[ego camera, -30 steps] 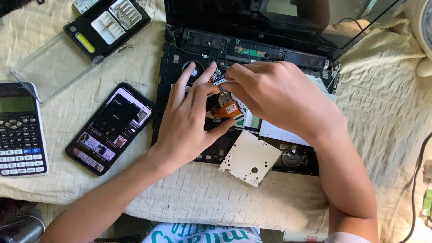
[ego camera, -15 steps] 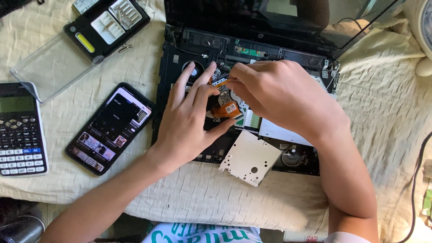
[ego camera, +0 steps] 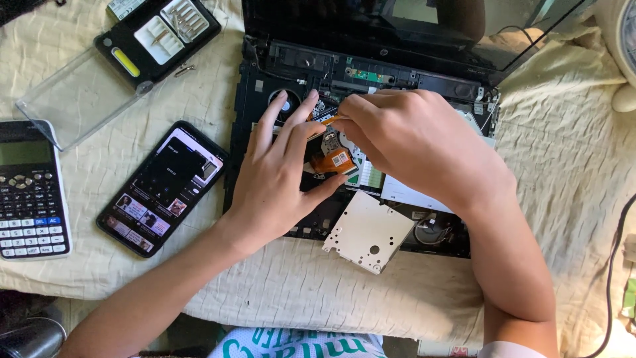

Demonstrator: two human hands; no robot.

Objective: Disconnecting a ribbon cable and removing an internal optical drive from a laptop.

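left hand [ego camera: 278, 179]: flat on opened laptop chassis [ego camera: 265, 113], fingers spread, tips near the round fan [ego camera: 286, 103]; grip open, holding nothing, thumb stretched toward the orange flex cable [ego camera: 334, 159]
right hand [ego camera: 411, 142]: over chassis centre, fingertips pressed together, pinching a thin orange-tipped tool [ego camera: 331, 120]; tip pointing left, toward left-hand fingertips
orange flex cable: inside chassis, between the two hands, just below the tool tip; small label patch on it, partly hidden by thumb and right-hand fingers
laptop chassis: top cover off, internals exposed, dark; screen [ego camera: 397, 26] tilted back at far edge; small green board strip [ego camera: 366, 75] near the hinge
metal bracket plate [ego camera: 368, 231]: pale, perforated, lying loose across chassis front edge, half on the cloth; below the right hand, untouched
white sheet [ego camera: 407, 193]: on chassis, partly under right wrist
cloth [ego camera: 305, 285]: cream, wrinkled, covering the counter under everything
phone [ego camera: 163, 187]: left of chassis, screen lit, lying tilted; near left forearm, not touching
calculator [ego camera: 28, 192]: far left edge, face up, well apart from hands
bit kit [ego camera: 159, 33]: black tray, top left, yellow piece inside, clear lid [ego camera: 76, 99] open flat beside it; loose small bit [ego camera: 185, 68] on cloth just beside tray
cable [ego camera: 613, 265]: dark, right edge
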